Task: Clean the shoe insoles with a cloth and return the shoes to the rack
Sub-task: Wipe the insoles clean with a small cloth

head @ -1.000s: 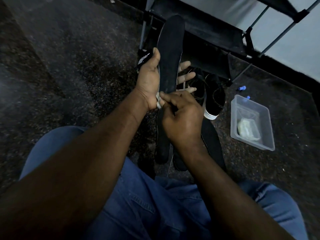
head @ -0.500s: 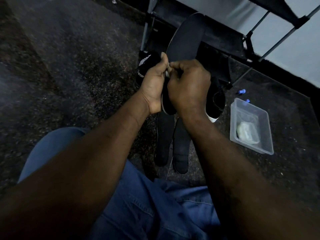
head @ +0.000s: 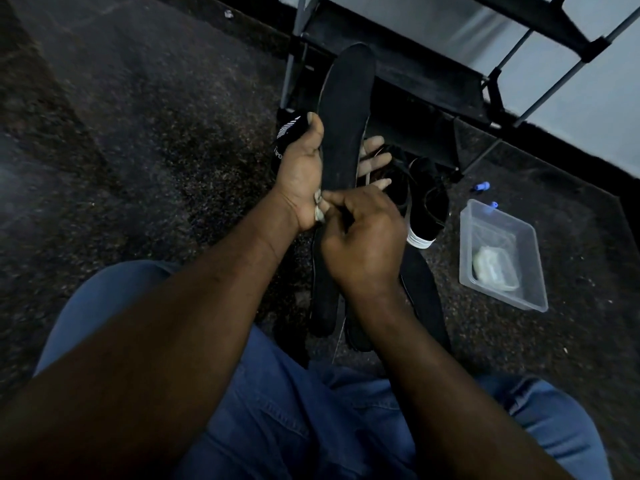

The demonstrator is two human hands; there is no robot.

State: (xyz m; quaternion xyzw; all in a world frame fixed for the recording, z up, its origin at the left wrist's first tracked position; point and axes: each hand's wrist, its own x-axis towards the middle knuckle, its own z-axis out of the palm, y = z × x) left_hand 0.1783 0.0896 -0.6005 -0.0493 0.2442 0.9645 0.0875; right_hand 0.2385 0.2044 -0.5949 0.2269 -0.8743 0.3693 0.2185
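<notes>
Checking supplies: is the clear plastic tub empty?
No, the clear plastic tub holds a pale wad on its floor.

Dim, cool blue cast. Brightest area is the pale wall (head: 415, 19) top right; light seems to come from that side and above. Floor (head: 138, 133) goes near-black, with grainy noise all over it. Black insole (head: 346, 126), black shoes (head: 427, 199) and dark rack shelf (head: 415, 81) merge, edges barely readable. Backs of left hand (head: 301, 174) and right hand (head: 363, 244) get a soft sheen; shadows under them are diffuse. Cloth (head: 318, 211) is a pale smear between the hands, detail lost. Forearms (head: 156, 341) and jeans (head: 277, 427) at the bottom are soft. Wide-angle bend: rack poles (head: 568, 79) splay toward the corner. Clear tub (head: 502, 299) rim catches faint highlights.
</notes>
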